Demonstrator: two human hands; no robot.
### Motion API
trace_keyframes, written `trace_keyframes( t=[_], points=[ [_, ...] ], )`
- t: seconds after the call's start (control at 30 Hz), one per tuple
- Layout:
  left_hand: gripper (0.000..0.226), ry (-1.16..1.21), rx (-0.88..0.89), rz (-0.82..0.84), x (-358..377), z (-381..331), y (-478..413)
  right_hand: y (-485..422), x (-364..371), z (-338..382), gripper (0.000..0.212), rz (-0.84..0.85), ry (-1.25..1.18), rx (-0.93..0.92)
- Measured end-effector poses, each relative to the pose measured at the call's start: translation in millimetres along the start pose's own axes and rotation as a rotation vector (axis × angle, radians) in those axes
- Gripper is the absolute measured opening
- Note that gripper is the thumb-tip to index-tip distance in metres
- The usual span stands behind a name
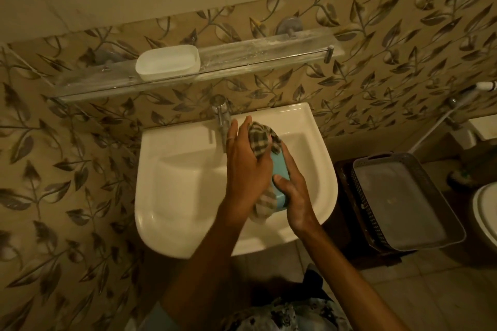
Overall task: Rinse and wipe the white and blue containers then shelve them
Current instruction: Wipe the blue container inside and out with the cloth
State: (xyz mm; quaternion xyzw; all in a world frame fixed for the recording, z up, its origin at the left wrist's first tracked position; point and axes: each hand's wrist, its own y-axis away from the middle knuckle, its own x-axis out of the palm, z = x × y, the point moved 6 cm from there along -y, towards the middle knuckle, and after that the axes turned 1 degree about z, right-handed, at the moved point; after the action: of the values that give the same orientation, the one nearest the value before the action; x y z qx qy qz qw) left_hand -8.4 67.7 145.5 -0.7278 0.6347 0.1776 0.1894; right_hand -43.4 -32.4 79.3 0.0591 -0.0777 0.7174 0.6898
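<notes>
Over the white sink (pixel 174 196) my right hand (pixel 294 196) grips the blue container (pixel 281 169) from the right side, thumb on top. My left hand (pixel 246 166) holds a checked cloth (pixel 259 140) against the container; the cloth wraps over its far end and hangs out below near my wrist. Much of the blue container is hidden by hands and cloth. The white container (pixel 168 62) stands upright on the glass wall shelf (pixel 269 54) above the sink, left of centre.
A chrome tap (pixel 222 118) rises at the back of the sink, just left of my hands. A grey perforated basket (pixel 403 196) sits on a dark stand to the right. A toilet rim (pixel 484 212) shows at the far right edge.
</notes>
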Motion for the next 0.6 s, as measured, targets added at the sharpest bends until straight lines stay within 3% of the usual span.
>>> trace_keyframes(
  t=[0.1, 0.27, 0.47, 0.6],
  points=[
    [0.014, 0.064, -0.135, 0.027, -7, 9, -24, 6, 1, -1, 0.072, 0.014, -0.068, 0.036],
    [0.049, 0.308, -0.451, 0.179, -5, 50, -33, 6, -4, 5, 0.074, 0.051, -0.103, 0.046],
    [0.037, 0.53, -0.562, 0.123, -1, 70, -17, 10, -6, 0, 0.07, 0.038, -0.108, 0.008],
    [0.042, 0.804, -0.709, 0.243, 14, 73, 12, 3, -9, 2, 0.071, -0.03, -0.145, -0.033]
  ],
)
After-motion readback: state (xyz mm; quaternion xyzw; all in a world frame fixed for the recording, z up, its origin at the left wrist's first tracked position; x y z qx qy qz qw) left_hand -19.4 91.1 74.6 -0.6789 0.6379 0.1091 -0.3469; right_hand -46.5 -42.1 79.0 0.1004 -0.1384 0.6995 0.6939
